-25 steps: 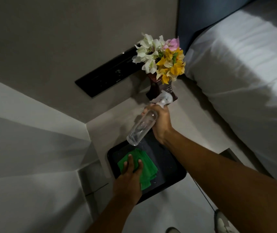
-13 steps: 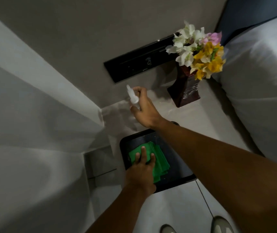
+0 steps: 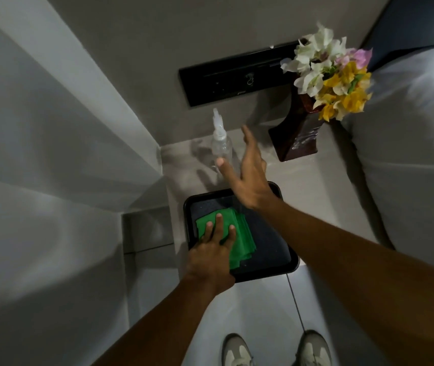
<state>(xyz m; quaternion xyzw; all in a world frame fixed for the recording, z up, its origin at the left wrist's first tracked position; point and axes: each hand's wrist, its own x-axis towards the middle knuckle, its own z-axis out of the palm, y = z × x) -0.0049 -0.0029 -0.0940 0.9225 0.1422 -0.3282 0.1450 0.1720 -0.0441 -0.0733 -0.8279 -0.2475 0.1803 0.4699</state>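
A clear spray bottle [image 3: 220,140] stands upright at the back left of the grey bedside top [image 3: 324,202]. My right hand [image 3: 248,178] hovers just right of it, fingers spread and holding nothing. A folded green cloth [image 3: 239,233] lies in a black tray [image 3: 284,268] at the front edge of the top. My left hand [image 3: 214,247] rests flat on the cloth with straight fingers.
A dark red vase [image 3: 299,138] of white, yellow and pink flowers [image 3: 332,77] stands at the back right. A black switch panel [image 3: 234,76] is on the wall behind. A white bed [image 3: 411,154] borders the right side. My shoes [image 3: 313,350] are on the tiled floor.
My right hand carried the spray bottle from above the tray to the back left, stood it on the top and let go. The left hand stayed on the cloth.
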